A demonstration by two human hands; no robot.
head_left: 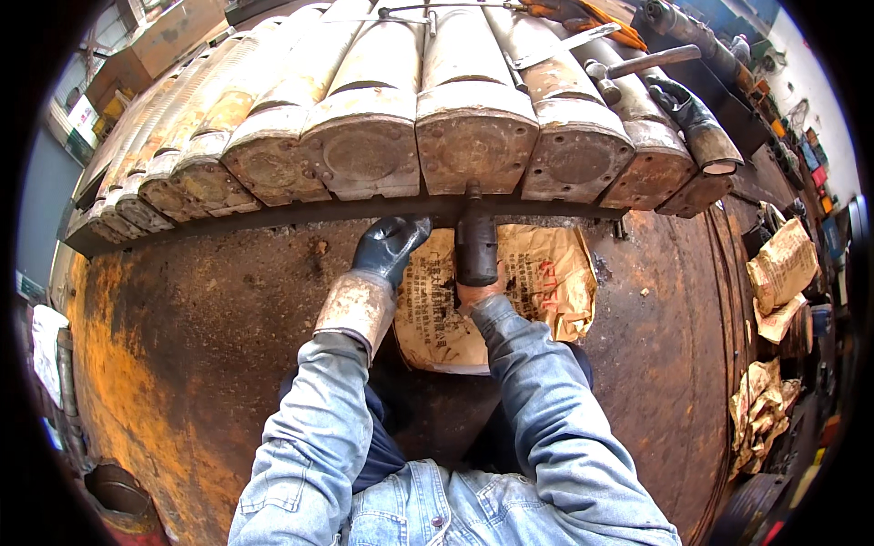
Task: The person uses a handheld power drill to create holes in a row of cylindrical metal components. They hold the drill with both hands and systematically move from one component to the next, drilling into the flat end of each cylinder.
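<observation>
Tool (476, 244): smooth black cylinder, above the creased paper sack (435, 332).
Right hand (480, 295): grasping the tool.
Left hand (392, 247): black-gloved, beside the sack, fingers curled; cannot tell if holding.
Blocks (477, 150): rusty, round-topped metal, beyond the sack.

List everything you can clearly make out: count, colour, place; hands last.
Black tool: one, black, centre
Cylinders: at least nine, grey and rusty, across top
Paper sack: one, brown, beneath black tool
Hammer: one, brown handle, atop cylinders, right
T-shaped tool: one, grey, top centre
Flat metal tool: one, silvery, left of hammer
Loose glove: one, black, upper right
Work gloves: count unclear, orange and black, top right
Crumpled paper: at least two pieces, brown, far right
Round container: one, reddish, lower left
Left hand: one, black glove, left of black tool
Right hand: one, bare, holding black tool
</observation>
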